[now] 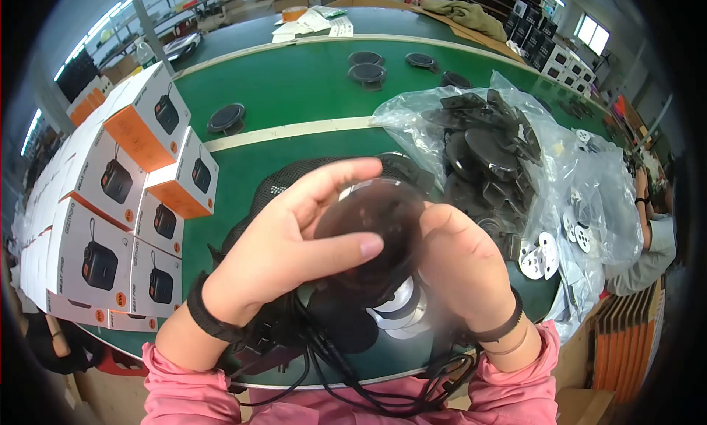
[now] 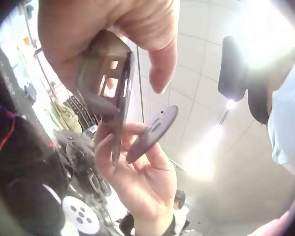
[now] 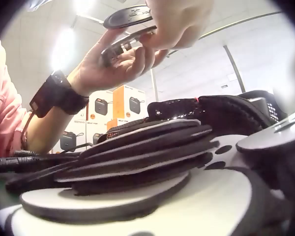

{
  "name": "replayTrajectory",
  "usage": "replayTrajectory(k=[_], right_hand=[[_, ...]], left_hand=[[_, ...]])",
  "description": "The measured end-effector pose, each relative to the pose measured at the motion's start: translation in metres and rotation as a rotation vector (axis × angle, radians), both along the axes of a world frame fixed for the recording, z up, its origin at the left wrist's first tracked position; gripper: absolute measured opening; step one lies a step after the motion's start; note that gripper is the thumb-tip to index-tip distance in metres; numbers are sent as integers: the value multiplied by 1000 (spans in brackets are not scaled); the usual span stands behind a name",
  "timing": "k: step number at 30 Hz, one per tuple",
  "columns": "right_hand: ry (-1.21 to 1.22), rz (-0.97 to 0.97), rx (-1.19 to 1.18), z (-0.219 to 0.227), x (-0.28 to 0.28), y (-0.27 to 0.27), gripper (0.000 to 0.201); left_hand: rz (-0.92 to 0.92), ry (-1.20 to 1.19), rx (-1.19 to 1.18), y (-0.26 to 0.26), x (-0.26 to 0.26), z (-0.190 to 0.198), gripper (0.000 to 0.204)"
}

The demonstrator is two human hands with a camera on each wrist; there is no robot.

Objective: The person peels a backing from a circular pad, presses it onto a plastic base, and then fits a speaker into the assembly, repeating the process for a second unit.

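Note:
My left hand (image 1: 276,241) grips a round black plastic housing (image 1: 375,219) by its edge, the thumb lying across its face. Slots in the side of this housing (image 2: 108,81) show in the left wrist view. On the other side, my right hand (image 1: 464,270) pinches a thin dark disc with holes (image 2: 155,132). The disc (image 3: 129,17) is tilted and close over the housing (image 3: 125,49) in the right wrist view. Below both hands lie a stack of flat black discs (image 3: 147,147) and several white discs (image 1: 401,307).
Boxes with speaker pictures (image 1: 96,255) are piled at the left. A clear plastic bag (image 1: 409,123) of black housings (image 1: 493,152) stands at the right, with white holed discs (image 1: 541,257) beside it. Black cables (image 1: 324,351) lie near my body; black round parts (image 1: 226,118) sit farther back.

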State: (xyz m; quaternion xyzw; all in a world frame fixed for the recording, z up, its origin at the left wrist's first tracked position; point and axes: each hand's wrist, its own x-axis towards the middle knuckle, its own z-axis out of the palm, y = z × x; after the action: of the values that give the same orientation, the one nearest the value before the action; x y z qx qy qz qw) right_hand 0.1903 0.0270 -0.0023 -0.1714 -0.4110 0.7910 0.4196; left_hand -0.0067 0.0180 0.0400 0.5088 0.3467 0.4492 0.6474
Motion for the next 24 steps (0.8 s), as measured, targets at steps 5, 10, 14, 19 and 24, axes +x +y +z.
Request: replayTrajectory(k=[5, 10, 14, 19, 24], right_hand=[[91, -95, 178, 4, -7, -4, 13], [-257, -618, 946, 0, 10, -4, 20], [-479, -694, 1499, 16, 13, -10, 25], [-617, -671, 1587, 21, 15, -12, 28], [-574, -698, 1574, 15, 14, -8, 29]], left_hand=[[27, 152, 24, -3, -7, 8, 40], [119, 87, 217, -3, -1, 1, 29], [128, 223, 392, -2, -3, -3, 28], [118, 169, 335, -4, -3, -2, 26], [62, 97, 236, -3, -5, -5, 27]])
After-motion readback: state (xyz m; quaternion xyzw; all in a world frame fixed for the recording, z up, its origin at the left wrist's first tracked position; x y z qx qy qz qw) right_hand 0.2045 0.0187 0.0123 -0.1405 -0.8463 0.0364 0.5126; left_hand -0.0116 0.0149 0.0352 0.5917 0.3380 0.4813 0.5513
